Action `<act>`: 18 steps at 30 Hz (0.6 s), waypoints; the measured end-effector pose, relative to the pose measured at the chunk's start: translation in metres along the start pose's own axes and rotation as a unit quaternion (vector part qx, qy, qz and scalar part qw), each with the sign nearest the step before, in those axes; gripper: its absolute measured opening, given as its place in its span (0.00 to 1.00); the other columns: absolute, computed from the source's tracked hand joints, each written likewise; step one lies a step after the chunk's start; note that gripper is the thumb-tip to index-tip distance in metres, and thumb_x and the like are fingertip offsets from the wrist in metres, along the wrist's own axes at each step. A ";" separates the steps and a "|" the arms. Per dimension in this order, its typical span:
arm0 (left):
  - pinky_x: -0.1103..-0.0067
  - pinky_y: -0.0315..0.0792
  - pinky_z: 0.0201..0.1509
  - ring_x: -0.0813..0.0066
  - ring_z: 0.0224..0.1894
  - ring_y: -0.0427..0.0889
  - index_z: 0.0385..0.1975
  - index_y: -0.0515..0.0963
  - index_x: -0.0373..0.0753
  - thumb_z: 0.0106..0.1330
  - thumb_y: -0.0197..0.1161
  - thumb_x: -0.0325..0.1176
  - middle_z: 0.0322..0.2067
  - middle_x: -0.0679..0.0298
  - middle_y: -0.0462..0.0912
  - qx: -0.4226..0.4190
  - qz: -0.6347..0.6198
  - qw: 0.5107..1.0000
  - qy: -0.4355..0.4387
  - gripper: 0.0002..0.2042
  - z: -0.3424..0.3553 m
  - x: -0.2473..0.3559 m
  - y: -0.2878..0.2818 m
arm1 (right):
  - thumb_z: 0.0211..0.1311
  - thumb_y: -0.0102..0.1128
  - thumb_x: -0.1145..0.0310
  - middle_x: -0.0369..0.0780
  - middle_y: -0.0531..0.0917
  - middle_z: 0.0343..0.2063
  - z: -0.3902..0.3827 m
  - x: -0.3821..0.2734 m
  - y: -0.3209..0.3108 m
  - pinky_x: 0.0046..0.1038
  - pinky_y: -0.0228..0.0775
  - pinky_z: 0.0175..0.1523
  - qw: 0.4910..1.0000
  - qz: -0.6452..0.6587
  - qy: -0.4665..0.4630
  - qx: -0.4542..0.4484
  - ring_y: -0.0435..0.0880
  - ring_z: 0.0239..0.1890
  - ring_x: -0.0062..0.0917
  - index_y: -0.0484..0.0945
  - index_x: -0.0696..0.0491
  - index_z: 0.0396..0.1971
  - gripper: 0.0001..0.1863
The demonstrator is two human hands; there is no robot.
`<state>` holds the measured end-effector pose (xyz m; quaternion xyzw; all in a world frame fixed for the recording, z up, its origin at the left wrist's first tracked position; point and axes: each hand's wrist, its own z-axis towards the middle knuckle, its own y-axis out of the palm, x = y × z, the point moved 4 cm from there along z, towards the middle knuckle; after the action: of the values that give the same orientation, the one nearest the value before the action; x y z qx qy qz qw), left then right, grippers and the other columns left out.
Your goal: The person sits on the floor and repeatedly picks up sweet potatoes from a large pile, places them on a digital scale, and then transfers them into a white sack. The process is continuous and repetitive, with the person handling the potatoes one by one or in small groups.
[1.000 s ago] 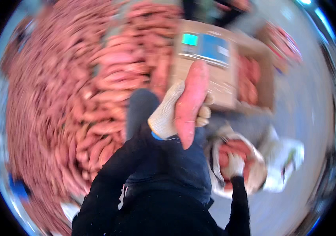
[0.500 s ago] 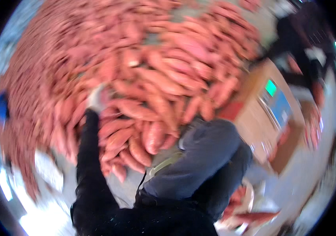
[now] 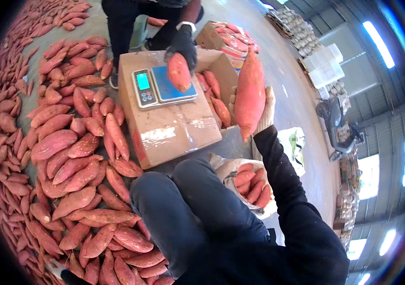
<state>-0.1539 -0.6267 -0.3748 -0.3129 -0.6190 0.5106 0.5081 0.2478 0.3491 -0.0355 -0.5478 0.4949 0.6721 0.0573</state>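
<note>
My right hand (image 3: 266, 113), in a pale knit glove, is wrapped round a large sweet potato (image 3: 249, 92), held upright beside an open cardboard box. At the lower left, my left hand (image 3: 56, 269) shows only as a bit of pale glove low over the sweet potato pile (image 3: 81, 202); its fingers cannot be made out. Across from me, a co-worker's dark-gloved hand (image 3: 183, 47) holds another sweet potato (image 3: 178, 72) above the blue plate of a digital scale (image 3: 170, 99). The scale rests on a closed cardboard box (image 3: 176, 135).
Right of the scale, the open box (image 3: 225, 61) contains sweet potatoes. A pale sack (image 3: 226, 166) of sweet potatoes stands by my knee. Behind is another filled box (image 3: 209, 35). A scooter (image 3: 338, 126) and stacked goods line the far right.
My view has swung right, from the pile toward the scale and boxes. My right hand, unseen before, now shows with a large sweet potato. My left hand now sits at the view's lower-left edge.
</note>
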 end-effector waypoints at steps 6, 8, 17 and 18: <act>0.65 0.79 0.45 0.48 0.45 0.84 0.53 0.80 0.37 0.68 0.50 0.63 0.45 0.47 0.84 0.061 0.145 0.982 -0.108 0.33 -0.008 0.013 -0.011 | 0.67 0.54 0.42 0.48 0.79 0.54 0.029 0.039 0.016 0.42 0.77 0.55 0.996 -0.038 0.033 0.072 0.82 0.50 0.42 0.67 0.57 0.62 0.37; 0.65 0.78 0.45 0.48 0.43 0.84 0.50 0.81 0.36 0.68 0.48 0.64 0.43 0.48 0.85 0.044 0.139 0.976 -0.162 0.34 -0.016 -0.015 -0.030 | 0.65 0.55 0.41 0.49 0.79 0.53 0.034 0.048 0.035 0.43 0.79 0.50 0.993 -0.053 0.093 0.044 0.83 0.49 0.43 0.66 0.57 0.63 0.38; 0.73 0.74 0.55 0.66 0.53 0.79 0.59 0.71 0.33 0.71 0.59 0.37 0.52 0.55 0.79 -0.042 -0.434 0.896 -0.085 0.21 -0.064 0.168 -0.014 | 0.65 0.57 0.44 0.52 0.79 0.52 0.016 0.046 0.023 0.39 0.78 0.52 0.994 -0.045 0.091 0.040 0.83 0.49 0.42 0.65 0.60 0.63 0.38; 0.74 0.73 0.55 0.67 0.54 0.78 0.61 0.70 0.34 0.71 0.58 0.35 0.53 0.56 0.78 -0.045 -0.535 0.837 -0.107 0.21 -0.090 0.234 -0.039 | 0.65 0.57 0.44 0.53 0.79 0.52 0.019 0.048 0.018 0.38 0.79 0.52 0.991 -0.073 0.097 0.049 0.82 0.49 0.42 0.65 0.61 0.63 0.38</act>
<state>-0.1311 -0.3976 -0.2688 0.1017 -0.7625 0.1611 0.6182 0.2048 0.3312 -0.0643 -0.6417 0.4894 0.5844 0.0847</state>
